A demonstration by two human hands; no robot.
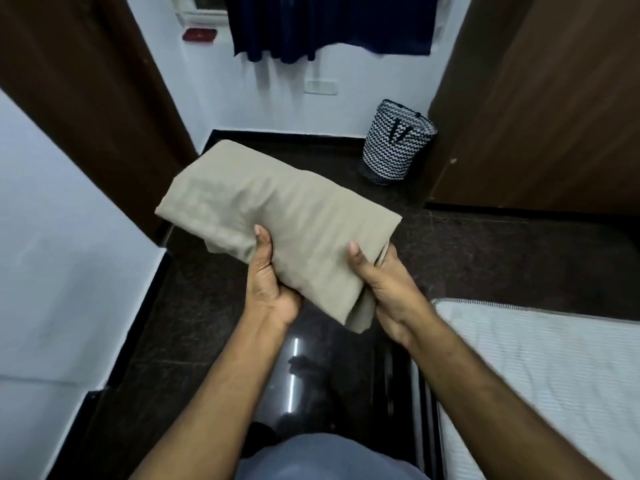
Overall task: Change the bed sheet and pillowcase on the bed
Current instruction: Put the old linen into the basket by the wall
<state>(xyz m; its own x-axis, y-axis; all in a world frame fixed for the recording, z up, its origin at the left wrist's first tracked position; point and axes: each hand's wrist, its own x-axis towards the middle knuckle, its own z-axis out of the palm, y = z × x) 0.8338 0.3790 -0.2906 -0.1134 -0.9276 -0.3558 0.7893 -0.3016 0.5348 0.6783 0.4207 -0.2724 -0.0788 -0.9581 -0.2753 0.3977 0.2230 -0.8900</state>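
1. Dark polished floor fills the middle of the shot, with white walls at 9 and 12 o'clock and brown wood panels up at 10 and 2 o'clock.
2. Folded beige sheet sits dead center, held up in the air over the floor, not touching anything but the hands.
3. Left hand grips the sheet's near edge at about 7 o'clock of the bundle, thumb pressed on top, fingers tucked under where I can't see them.
4. Right hand has the near right corner at about 5 o'clock, thumb on top too, closed on a loose fold that hangs down between the two hands.
5. Bare mattress, white with fine stripes, pokes in at 4 o'clock, near the right forearm but apart from the sheet.
6. Zigzag black-and-white basket stands on the floor at 1 o'clock, against the wood panel.
7. Dark blue cloth hangs at 12 o'clock on the far wall, with a white switch plate below it and something red at 11 o'clock, too blurry to tell.
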